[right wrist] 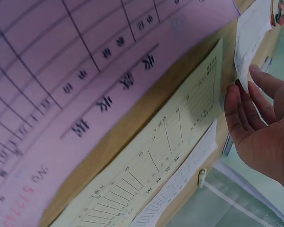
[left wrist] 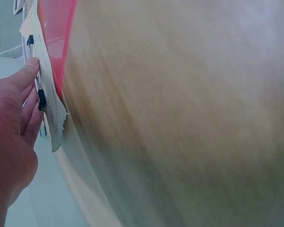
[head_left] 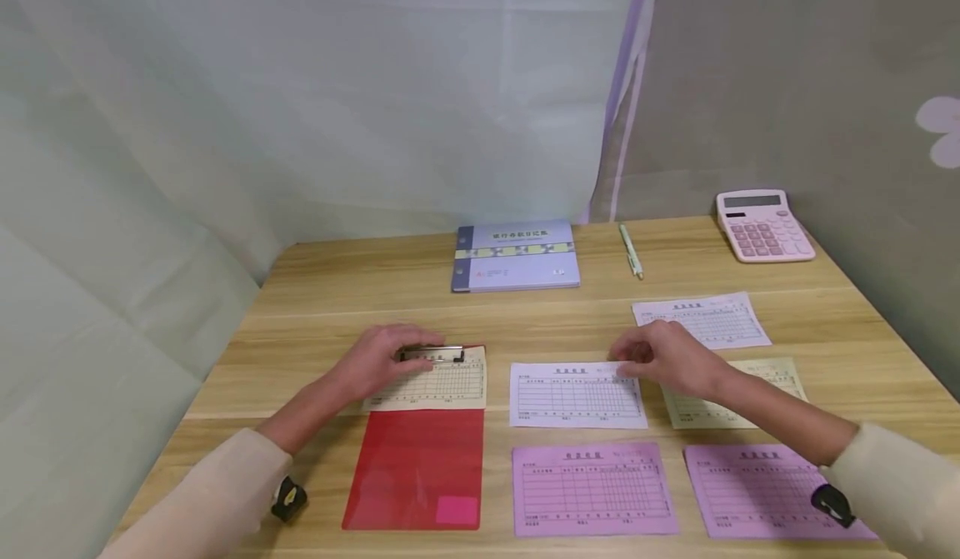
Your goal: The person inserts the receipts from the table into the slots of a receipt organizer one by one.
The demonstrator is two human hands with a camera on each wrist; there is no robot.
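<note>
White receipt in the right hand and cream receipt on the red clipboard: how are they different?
The white receipt looks paler than the yellowish cream receipt. The white receipt is over the wooden table, the cream receipt on the red clipboard. The right hand pinches the white receipt's corner; the left hand holds the clip at the cream receipt's top. Both have printed grids.

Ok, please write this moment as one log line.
left hand: grips clip of red clipboard | right hand: pinches nearer white slip

Soft even light, faint shadow on lower-right pink slip, slight sheen on red clipboard, tabletop blurry in left wrist view
</note>
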